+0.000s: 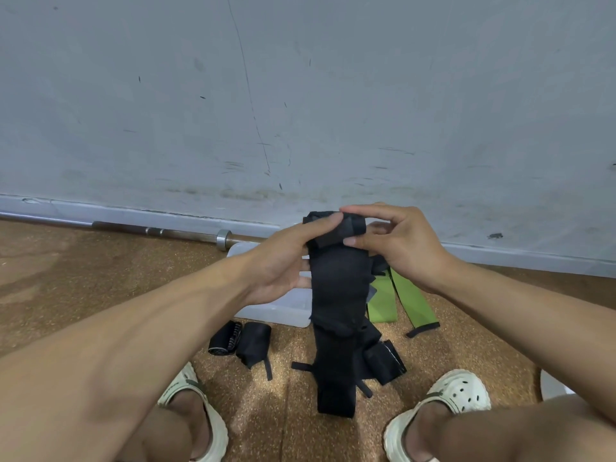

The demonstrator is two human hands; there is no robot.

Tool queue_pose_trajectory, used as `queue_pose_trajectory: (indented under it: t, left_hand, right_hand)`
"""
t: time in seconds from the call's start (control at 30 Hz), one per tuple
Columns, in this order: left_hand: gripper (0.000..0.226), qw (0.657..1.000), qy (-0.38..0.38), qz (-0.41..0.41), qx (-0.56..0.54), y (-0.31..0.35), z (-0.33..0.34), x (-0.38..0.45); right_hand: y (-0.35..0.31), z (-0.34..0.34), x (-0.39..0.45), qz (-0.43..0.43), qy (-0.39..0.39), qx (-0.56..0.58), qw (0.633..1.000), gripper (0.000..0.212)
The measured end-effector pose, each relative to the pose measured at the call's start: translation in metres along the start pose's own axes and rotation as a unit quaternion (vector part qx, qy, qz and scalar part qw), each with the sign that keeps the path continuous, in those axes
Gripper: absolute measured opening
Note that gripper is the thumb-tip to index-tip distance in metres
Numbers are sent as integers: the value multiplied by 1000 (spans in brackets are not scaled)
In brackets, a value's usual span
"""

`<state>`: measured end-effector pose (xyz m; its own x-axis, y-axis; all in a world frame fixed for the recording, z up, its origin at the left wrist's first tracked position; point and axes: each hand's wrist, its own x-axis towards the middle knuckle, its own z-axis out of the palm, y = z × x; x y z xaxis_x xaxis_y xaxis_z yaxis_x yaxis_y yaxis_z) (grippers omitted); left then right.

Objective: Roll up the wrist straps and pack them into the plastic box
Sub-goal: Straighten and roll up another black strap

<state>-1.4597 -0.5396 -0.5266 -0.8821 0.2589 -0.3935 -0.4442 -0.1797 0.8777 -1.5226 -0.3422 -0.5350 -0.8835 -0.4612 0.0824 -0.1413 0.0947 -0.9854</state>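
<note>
A long black wrist strap point(336, 295) hangs from both hands, its top end folded over into the start of a roll. My left hand point(286, 261) holds the roll's left side, thumb on top and fingers behind the strap. My right hand point(396, 241) pinches the roll's right end between thumb and fingers. Behind the strap a clear plastic box point(280, 311) stands on the floor, partly hidden by my left hand. Two rolled black straps point(240, 341) lie in front of the box. Another black strap point(383, 361) and two green straps point(400, 301) lie to the right.
A steel barbell point(160, 231) lies along the base of the grey wall. The floor is brown speckled matting. My two feet in pale clogs point(443, 408) flank the hanging strap. A white object point(553, 385) shows at the right edge.
</note>
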Motion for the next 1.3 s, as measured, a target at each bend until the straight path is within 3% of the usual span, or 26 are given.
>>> queue_pose_trajectory:
  t: [0.07, 0.17, 0.33, 0.5, 0.63, 0.83, 1.1, 1.3]
  left_hand:
    - [52, 1000, -20, -10, 8, -1, -1, 1]
    - [42, 1000, 15, -9, 7, -2, -1, 2]
    - [34, 999, 49, 23, 8, -1, 1, 4]
    - [43, 994, 102, 45, 5, -1, -5, 7]
    - [48, 987, 137, 76, -17, -2, -1, 8]
    - [53, 977, 188, 90, -48, -1, 9, 8]
    - [42, 992, 114, 58, 2, -1, 8, 4]
    - [51, 997, 74, 0, 18, -2, 7, 3]
  right_hand:
    - [1, 0, 1, -23, 8, -25, 999, 41]
    - [-2, 0, 1, -11, -1, -16, 1000, 41]
    - [-3, -7, 2, 84, -55, 41, 994, 54]
    - [2, -5, 2, 158, -112, 64, 979, 60]
    - [2, 12, -4, 156, -134, 27, 978, 39]
    - [-1, 19, -1, 163, -89, 44, 982, 33]
    - [-3, 10, 0, 84, -48, 42, 994, 37]
    - [1, 6, -2, 41, -49, 16, 998, 36]
